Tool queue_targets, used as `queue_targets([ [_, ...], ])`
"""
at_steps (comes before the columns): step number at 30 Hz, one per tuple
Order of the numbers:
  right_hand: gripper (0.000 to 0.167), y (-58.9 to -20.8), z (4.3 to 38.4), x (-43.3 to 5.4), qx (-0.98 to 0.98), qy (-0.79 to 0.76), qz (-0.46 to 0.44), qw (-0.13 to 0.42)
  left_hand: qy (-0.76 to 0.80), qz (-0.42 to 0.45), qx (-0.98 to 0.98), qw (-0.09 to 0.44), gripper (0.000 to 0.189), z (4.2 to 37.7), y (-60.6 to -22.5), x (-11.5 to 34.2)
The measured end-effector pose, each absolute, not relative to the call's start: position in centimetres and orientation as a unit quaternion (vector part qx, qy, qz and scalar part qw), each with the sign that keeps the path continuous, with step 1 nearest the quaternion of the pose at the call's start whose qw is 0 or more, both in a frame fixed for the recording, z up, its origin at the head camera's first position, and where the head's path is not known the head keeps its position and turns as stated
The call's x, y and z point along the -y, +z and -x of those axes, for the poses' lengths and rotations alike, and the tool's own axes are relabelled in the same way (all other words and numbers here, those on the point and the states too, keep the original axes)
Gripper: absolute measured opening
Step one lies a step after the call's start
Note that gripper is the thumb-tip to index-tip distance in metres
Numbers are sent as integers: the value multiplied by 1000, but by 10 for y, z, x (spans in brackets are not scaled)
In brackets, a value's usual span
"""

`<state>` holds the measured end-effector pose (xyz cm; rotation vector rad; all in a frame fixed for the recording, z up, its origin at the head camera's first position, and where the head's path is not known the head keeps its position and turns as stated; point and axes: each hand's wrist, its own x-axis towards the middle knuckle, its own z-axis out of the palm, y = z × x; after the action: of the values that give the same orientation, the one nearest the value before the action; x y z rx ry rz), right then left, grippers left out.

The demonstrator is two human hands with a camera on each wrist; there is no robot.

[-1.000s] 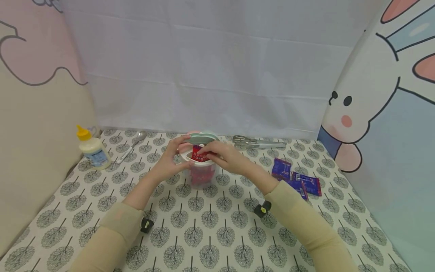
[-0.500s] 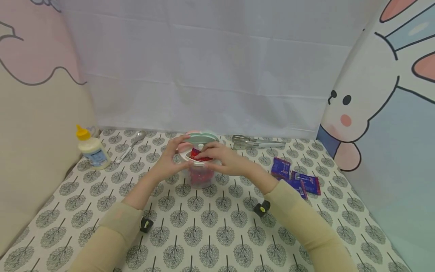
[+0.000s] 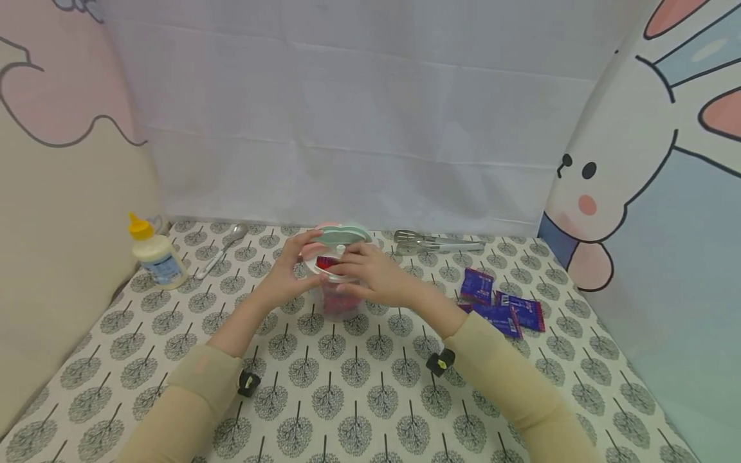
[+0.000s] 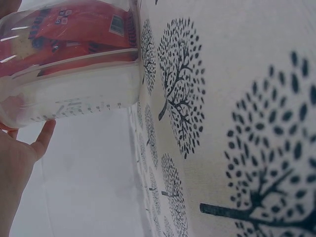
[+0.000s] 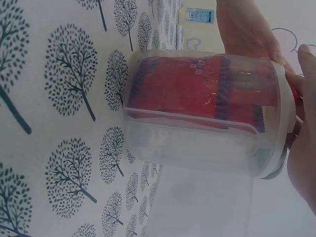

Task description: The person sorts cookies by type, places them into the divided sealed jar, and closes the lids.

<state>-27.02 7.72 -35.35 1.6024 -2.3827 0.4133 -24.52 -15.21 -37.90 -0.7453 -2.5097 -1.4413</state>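
A clear plastic storage jar (image 5: 192, 143) with a white lid and pink and green flaps stands upright on the tablecloth. My left hand (image 3: 283, 273) grips its top edge, thumb in front and fingers behind. Over the lid's opening, my right hand (image 3: 379, 276) has its fingers laid out against a small red snack packet (image 3: 326, 262), only a corner of which shows. Through the wall, red packets (image 5: 177, 89) fill one side of a divider; the other side looks bare in the right wrist view.
Several purple-blue packets (image 3: 477, 285) lie to the right. Metal tongs (image 3: 440, 245) rest at the back, right of the jar. At the left are a spoon (image 3: 222, 252) and a squeeze bottle (image 3: 159, 257) with a yellow nozzle. A white curtain (image 3: 359, 128) hangs behind.
The red packet has sunk lower into the jar's opening and less of it shows. My right fingers, which pinched it, have spread out over it. My left hand has kept its grip.
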Motion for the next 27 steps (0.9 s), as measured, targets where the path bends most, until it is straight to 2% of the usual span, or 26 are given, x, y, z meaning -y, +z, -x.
queue_targets([
  [2,48,-355,269,-81,807,168,-550,132,-480,253,836,78,78,243,-377,151],
  [4,38,-356,269,-87,798,207,-549,138,-482,255,834,78,78,242,-376,151],
  [12,45,-354,272,-102,750,260,-577,192,-488,252,832,80,78,243,-377,151],
  [17,40,-354,272,-98,765,245,-574,158,-487,252,832,82,78,243,-377,151],
  [22,29,-354,274,-91,781,232,-561,146,-483,247,837,75,78,241,-376,152],
  [27,33,-357,274,-89,818,164,-535,131,-481,246,838,75,78,244,-379,153],
])
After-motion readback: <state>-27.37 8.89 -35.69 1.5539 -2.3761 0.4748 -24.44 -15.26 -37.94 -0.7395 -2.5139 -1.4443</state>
